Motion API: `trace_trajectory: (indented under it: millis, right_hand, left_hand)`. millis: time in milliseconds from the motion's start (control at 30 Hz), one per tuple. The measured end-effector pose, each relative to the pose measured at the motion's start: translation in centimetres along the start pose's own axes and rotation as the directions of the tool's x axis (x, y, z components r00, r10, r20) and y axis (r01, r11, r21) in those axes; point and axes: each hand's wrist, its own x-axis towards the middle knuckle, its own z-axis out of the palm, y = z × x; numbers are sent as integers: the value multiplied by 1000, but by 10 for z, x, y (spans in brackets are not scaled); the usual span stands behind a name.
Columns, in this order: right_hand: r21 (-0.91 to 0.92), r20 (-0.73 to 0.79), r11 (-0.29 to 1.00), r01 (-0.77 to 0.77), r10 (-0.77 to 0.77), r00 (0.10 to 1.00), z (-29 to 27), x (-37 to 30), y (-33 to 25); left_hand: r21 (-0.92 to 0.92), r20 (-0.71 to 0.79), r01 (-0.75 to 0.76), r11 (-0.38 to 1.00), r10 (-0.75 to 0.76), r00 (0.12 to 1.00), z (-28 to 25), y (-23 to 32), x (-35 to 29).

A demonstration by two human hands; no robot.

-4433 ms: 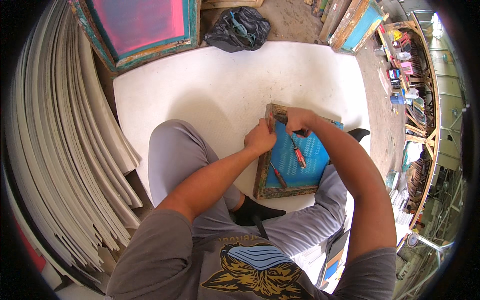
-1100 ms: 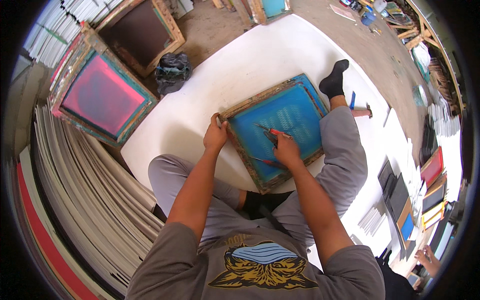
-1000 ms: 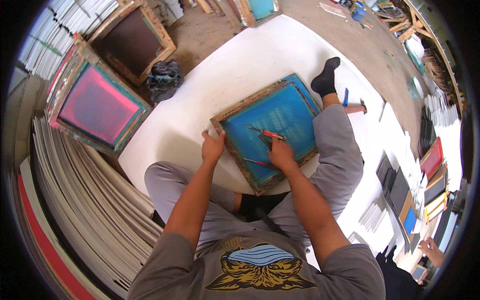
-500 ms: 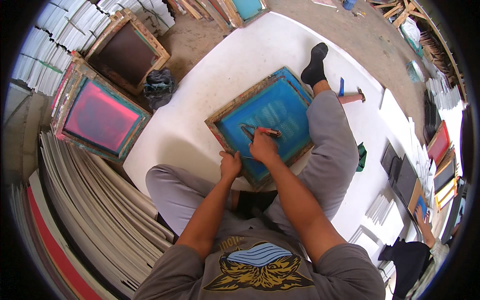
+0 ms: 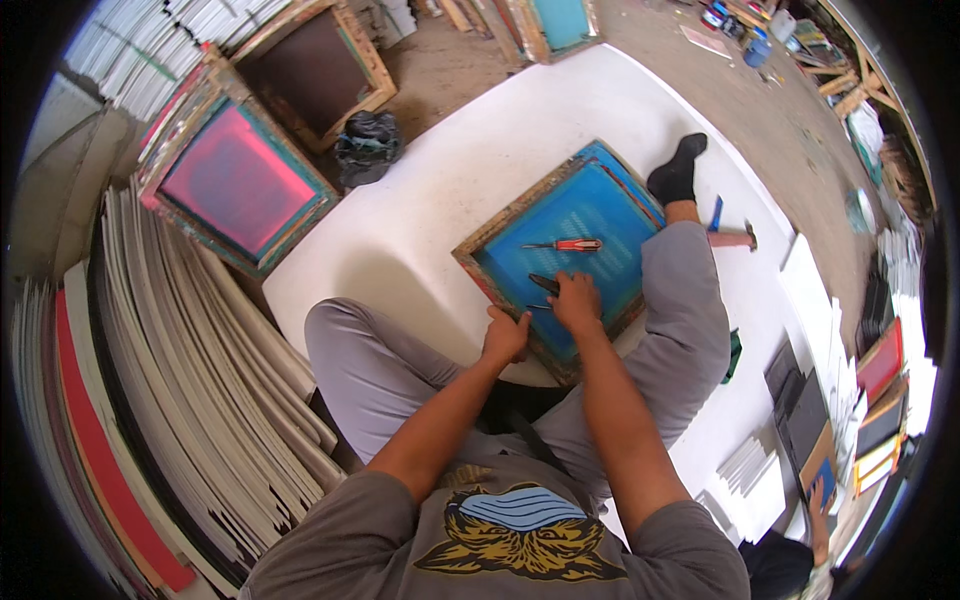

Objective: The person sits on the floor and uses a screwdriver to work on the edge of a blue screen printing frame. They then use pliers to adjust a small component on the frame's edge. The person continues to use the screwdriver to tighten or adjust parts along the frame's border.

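While blue mesh (image 5: 630, 215) spans the wooden frame (image 5: 520, 203) on the white board (image 5: 440, 180), how much work is done or left cannot be told; over the frame the right hand (image 5: 577, 303) grips a dark tool (image 5: 543, 284); the left hand (image 5: 506, 336), loosely curled, shows nothing held at its near-left edge.

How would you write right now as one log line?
left grip: at wooden frame | right grip: at dark tool | red screwdriver: lying on blue screen

Right hand (image 5: 577, 302) hides rear part of dark tool (image 5: 545, 284). Light-blue screen (image 5: 565, 22) runs off the top edge.
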Motion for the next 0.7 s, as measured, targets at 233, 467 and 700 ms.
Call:
trace_trajectory:
  millis: [233, 467, 700]
  right_hand:
    - [-16, -95, 997, 80, -81, 992, 4, 3, 21]
    - [-59, -85, 997, 55, -60, 995, -3, 15, 23]
    - [-261, -312, 947, 189, -268, 912, -17, 73, 15]
  left_hand:
    - [303, 190, -102, 947, 45, 981, -70, 15, 8]
    - [313, -93, -320, 894, 364, 927, -141, 17, 52]
    - [74, -176, -439, 896, 445, 878, -123, -12, 82]
